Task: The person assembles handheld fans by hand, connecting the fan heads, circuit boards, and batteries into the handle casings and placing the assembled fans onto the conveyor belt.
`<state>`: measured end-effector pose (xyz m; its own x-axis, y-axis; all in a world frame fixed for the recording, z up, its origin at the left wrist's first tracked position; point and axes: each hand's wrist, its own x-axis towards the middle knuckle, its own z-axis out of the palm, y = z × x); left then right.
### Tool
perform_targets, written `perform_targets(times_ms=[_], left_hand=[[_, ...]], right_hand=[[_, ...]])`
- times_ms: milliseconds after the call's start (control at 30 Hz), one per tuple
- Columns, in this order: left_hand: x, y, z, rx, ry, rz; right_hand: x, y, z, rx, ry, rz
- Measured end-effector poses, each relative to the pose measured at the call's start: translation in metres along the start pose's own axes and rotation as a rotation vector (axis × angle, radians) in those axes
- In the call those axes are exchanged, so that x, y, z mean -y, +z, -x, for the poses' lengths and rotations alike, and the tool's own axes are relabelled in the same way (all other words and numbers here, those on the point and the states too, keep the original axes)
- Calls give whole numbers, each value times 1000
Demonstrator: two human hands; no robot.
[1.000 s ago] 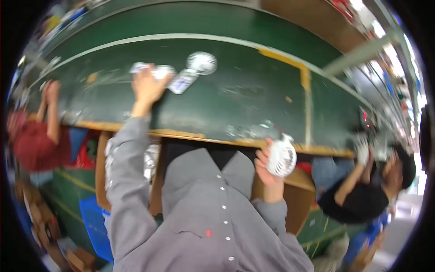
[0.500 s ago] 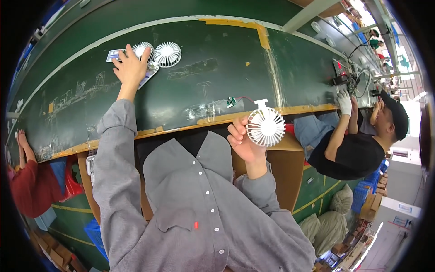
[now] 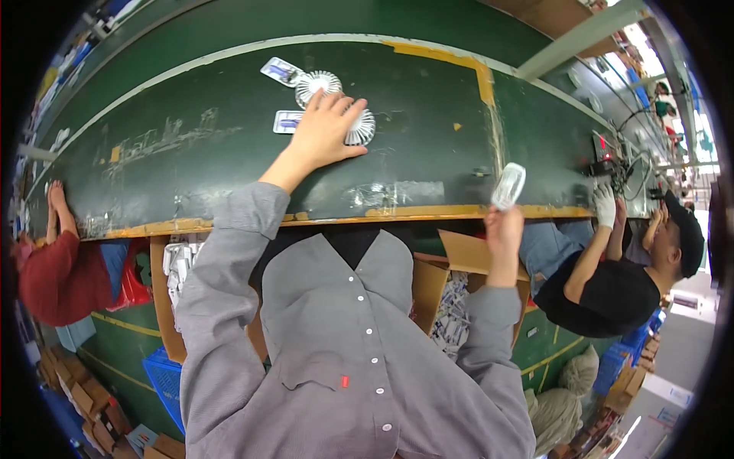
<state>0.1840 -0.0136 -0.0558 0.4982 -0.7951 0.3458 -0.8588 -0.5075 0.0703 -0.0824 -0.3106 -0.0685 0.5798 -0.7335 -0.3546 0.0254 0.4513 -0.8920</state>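
Over a green counter (image 3: 428, 99), left hand (image 3: 323, 138) spreads loosely across round white plastic fan (image 3: 362, 128). Right hand (image 3: 505, 233) pinches oblong white piece (image 3: 509, 186); light pressure should serve.

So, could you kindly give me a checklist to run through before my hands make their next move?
1. Right hand has hold of the white oblong piece: ok, gripped at its lower end.
2. Left hand placed over the nearer fan: ok, fingers spread.
3. Farther fan on the green bench: ok.
4. Small dark thing beside the piece identified: cannot tell, blurred.
5. Co-worker's gloved hand apart from yours: ok, farther right.
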Motion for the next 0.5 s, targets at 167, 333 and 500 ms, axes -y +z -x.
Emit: perform_targets(times_ms=[167,333,500], left_hand=[[-22,-36,-5,-104,-303,520],[-42,-80,0,-402,-448,1554],[-83,-107,15,-289,-265,2021]], right_hand=[[35,-48,-120,-267,-155,334],[33,12,-90,-149,-319,365],[24,133,73,702,-691,673]])
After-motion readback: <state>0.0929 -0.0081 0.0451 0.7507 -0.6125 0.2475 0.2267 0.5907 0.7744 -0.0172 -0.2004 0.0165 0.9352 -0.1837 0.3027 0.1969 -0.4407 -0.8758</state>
